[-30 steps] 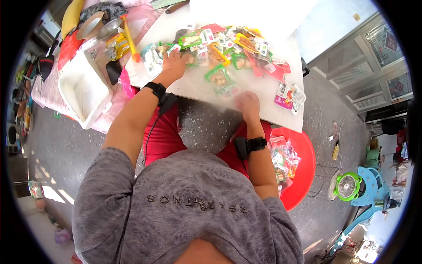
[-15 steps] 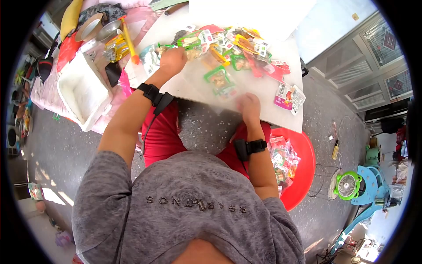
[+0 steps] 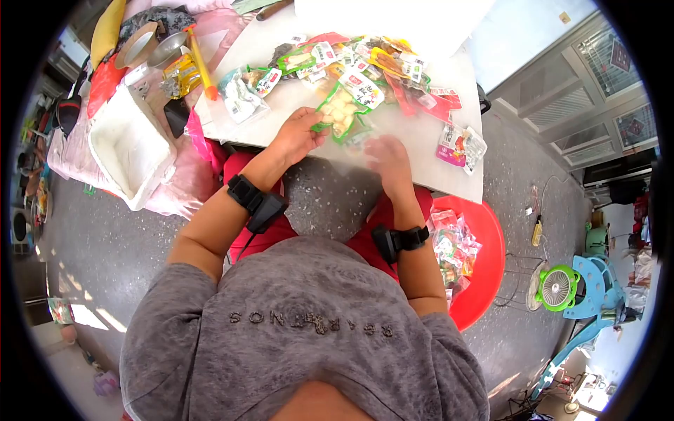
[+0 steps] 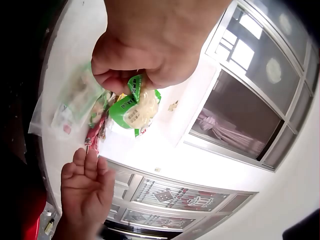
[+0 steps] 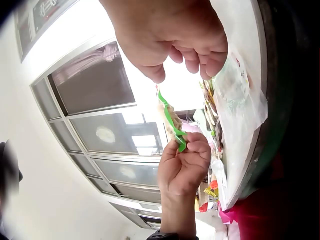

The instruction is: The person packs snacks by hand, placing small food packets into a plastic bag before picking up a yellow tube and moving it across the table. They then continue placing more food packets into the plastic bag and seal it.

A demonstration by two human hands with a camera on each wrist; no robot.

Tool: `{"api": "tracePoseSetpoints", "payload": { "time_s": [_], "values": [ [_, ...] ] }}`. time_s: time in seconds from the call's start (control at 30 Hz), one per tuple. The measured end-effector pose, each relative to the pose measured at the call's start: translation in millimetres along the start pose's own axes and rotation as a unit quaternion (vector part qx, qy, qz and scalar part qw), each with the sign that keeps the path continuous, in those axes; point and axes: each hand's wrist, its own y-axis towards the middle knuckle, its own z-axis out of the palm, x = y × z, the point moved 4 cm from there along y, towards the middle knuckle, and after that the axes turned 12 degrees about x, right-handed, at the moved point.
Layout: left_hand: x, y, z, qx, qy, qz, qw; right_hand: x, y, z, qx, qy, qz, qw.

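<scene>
My left hand (image 3: pixel 296 139) pinches a clear, green-edged snack packet (image 3: pixel 342 114) by its lower corner, above the table's near edge. Pale, chunky pieces show through its window. In the left wrist view the same packet (image 4: pixel 142 111) hangs from thumb and fingertips. Close by on the right, my right hand (image 3: pixel 390 163) has its fingers apart and holds nothing; its palm (image 4: pixel 86 192) shows in the left wrist view. Below the held packet, a clear plastic bag (image 5: pixel 245 105) lies at the table edge, with a green-edged packet seen through it.
A heap of mixed snack packets (image 3: pixel 382 59) covers the table's middle. A pink-and-white packet (image 3: pixel 453 149) lies near the right edge. On the floor at right stands a red basin (image 3: pixel 491 252) full of packets. At left is a white foam box (image 3: pixel 130 151).
My left hand has picked up the green-edged packet from the left part of the heap and brought it nearer me. My right hand has shifted slightly left, its fingers spreading.
</scene>
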Motion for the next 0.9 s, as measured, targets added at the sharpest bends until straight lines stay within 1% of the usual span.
{"api": "tracePoseSetpoints", "payload": {
  "time_s": [0.03, 0.13, 0.17, 0.2, 0.23, 0.27, 0.3, 0.37, 0.4, 0.47, 0.53, 0.57, 0.63, 0.67, 0.73, 0.77, 0.8, 0.83, 0.87, 0.9],
  "values": [
    [10, -3, 11, 0.003, -0.02, -0.001, 1.0, -1, -4, 7, 0.011, -0.006, -0.004, 1.0],
    [43, -11, 39, 0.051, -0.093, -0.001, 0.994, -7, -11, 19, 0.033, -0.017, -0.007, 0.999],
    [49, -15, 45, 0.058, -0.084, -0.013, 0.995, -9, -13, 21, 0.038, -0.02, -0.007, 0.999],
    [54, -19, 51, 0.065, -0.076, -0.025, 0.995, -9, -15, 23, 0.044, 0.045, -0.04, 0.997],
    [56, -21, 55, 0.072, -0.067, -0.037, 0.994, -10, -17, 21, 0.045, 0.046, -0.037, 0.997],
    [57, -22, 55, 0.069, -0.022, -0.064, 0.995, -10, -18, 16, 0.046, 0.046, -0.034, 0.997],
    [59, -20, 54, 0.092, 0.032, -0.079, 0.992, -11, -19, 10, 0.048, 0.046, -0.031, 0.997],
    [66, -15, 43, 0.133, 0.141, -0.109, 0.975, -14, -24, -2, 0.014, 0.089, -0.024, 0.996],
    [66, -14, 38, 0.116, 0.202, -0.083, 0.969, -16, -27, -9, -0.003, 0.11, -0.02, 0.994],
    [67, -10, 29, 0.08, 0.32, -0.03, 0.943, -22, -32, -30, -0.028, 0.126, -0.03, 0.991],
    [68, -4, 22, 0.069, 0.39, 0.027, 0.918, -24, -37, -46, -0.057, 0.14, -0.034, 0.988],
    [67, -2, 21, 0.064, 0.423, 0.056, 0.902, -22, -39, -48, -0.06, 0.116, -0.045, 0.99],
    [67, 1, 22, 0.063, 0.331, 0.026, 0.941, -16, -42, -48, -0.064, 0.067, -0.068, 0.993],
    [62, 0, 29, 0.062, 0.284, 0.01, 0.957, -11, -45, -44, -0.064, -0.02, -0.084, 0.994],
    [58, -8, 55, 0.077, 0.134, -0.08, 0.985, -1, -51, -30, -0.061, -0.193, -0.116, 0.972],
    [60, -12, 64, 0.084, 0.057, -0.124, 0.987, 11, -53, -19, -0.043, -0.316, -0.202, 0.926],
    [61, -13, 70, 0.117, 0.006, -0.107, 0.987, 21, -57, -6, -0.025, -0.43, -0.284, 0.857],
    [62, -13, 75, 0.151, -0.045, -0.091, 0.983, 25, -61, 7, -0.006, -0.534, -0.358, 0.766],
    [62, -13, 79, 0.183, -0.095, -0.074, 0.976, 22, -62, 12, 0.018, -0.529, -0.355, 0.77],
    [65, -11, 77, 0.178, -0.114, -0.069, 0.975, 21, -63, 14, -0.009, -0.523, -0.33, 0.786]
  ]
}}
